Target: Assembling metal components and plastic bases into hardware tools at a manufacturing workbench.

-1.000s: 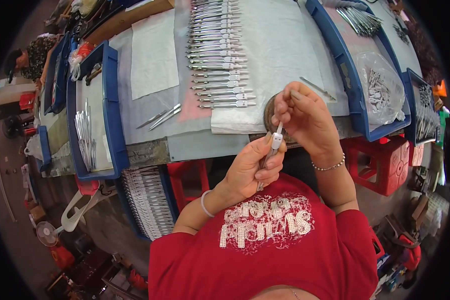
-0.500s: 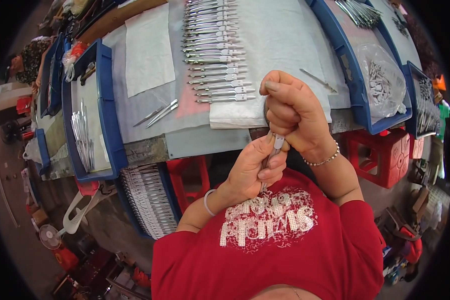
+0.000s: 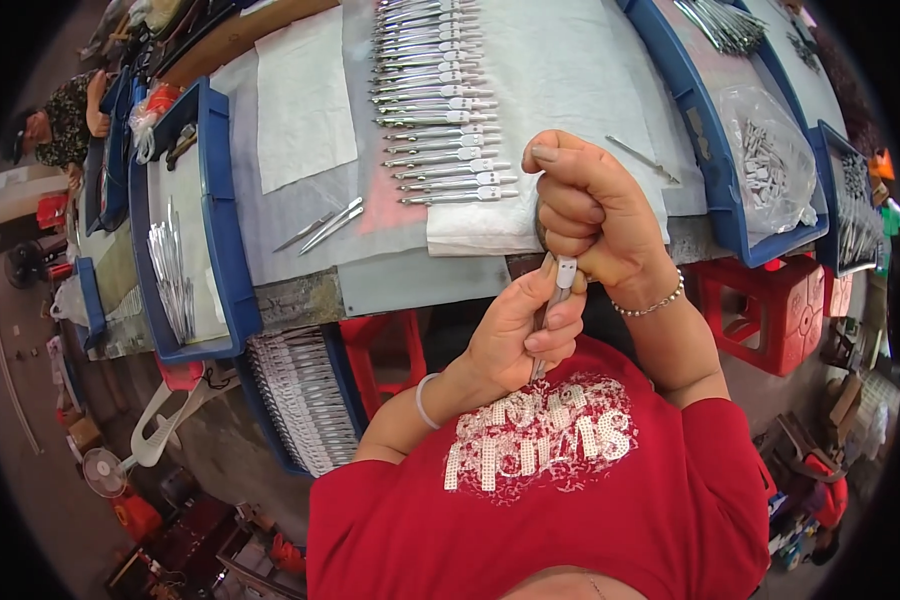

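Just in front of my chest I hold a metal drawing compass (image 3: 566, 272), its pale head with small dark dots pointing away from me. My left hand (image 3: 525, 325) is closed around its legs, thumb pressed near the head. At the top end my right hand (image 3: 592, 205) forms a fist, covering whatever extends beyond the head. A dark edge shows beside the curled fingers; I cannot make out what it is. On the table beyond, several similar compasses (image 3: 460, 103) lie in a stacked row, heads to the right.
Loose metal legs (image 3: 332, 226) lie left of the row, and a single thin one (image 3: 642, 158) lies to the right. A blue tray (image 3: 232, 235) of legs stands at left; another blue tray (image 3: 735, 225) holds a plastic bag (image 3: 768, 165) of small parts. Below are a compass-filled crate (image 3: 300, 400) and red stools (image 3: 770, 310).
Both hands keep the same grip on the compass, with hardly any shift. The whole view has moved slightly, and more of another person shows at the far left.
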Motion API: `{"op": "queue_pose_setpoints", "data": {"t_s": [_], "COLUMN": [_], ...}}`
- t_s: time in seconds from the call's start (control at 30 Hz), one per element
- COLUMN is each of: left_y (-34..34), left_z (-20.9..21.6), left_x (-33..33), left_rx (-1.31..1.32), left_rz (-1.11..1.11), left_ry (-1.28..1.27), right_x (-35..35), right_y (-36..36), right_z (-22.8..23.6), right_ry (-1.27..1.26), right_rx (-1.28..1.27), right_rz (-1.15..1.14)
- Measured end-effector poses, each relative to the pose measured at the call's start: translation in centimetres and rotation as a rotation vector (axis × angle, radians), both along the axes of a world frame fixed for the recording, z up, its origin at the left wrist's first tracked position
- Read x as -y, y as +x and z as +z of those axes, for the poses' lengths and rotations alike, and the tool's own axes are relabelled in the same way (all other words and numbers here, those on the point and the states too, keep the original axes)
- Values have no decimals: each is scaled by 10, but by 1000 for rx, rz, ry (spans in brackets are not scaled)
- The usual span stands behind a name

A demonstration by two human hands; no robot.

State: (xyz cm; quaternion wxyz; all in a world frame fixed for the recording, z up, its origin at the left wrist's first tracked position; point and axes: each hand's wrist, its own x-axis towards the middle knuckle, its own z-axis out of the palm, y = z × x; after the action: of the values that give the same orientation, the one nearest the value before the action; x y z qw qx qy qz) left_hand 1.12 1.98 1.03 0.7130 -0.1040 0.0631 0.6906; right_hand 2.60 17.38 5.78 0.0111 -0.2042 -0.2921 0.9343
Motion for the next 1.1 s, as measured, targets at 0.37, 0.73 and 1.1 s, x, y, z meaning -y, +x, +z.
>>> {"op": "queue_pose_setpoints", "data": {"t_s": [0.37,0.73,1.1], "left_y": [1,-9,-16], "left_z": [-2,1,-2], "left_x": [0,10,20], "left_rx": [43,-9,-96], "left_rz": [17,75,154], "left_ry": [18,-52,-63], "right_x": [1,-30,-43], "right_y": [0,21,60], "right_z": [-2,-20,-44], "right_ry": [-4,852,1815], "right_rx": [-12,-12,30], "right_rz": [-31,-182,281]}}
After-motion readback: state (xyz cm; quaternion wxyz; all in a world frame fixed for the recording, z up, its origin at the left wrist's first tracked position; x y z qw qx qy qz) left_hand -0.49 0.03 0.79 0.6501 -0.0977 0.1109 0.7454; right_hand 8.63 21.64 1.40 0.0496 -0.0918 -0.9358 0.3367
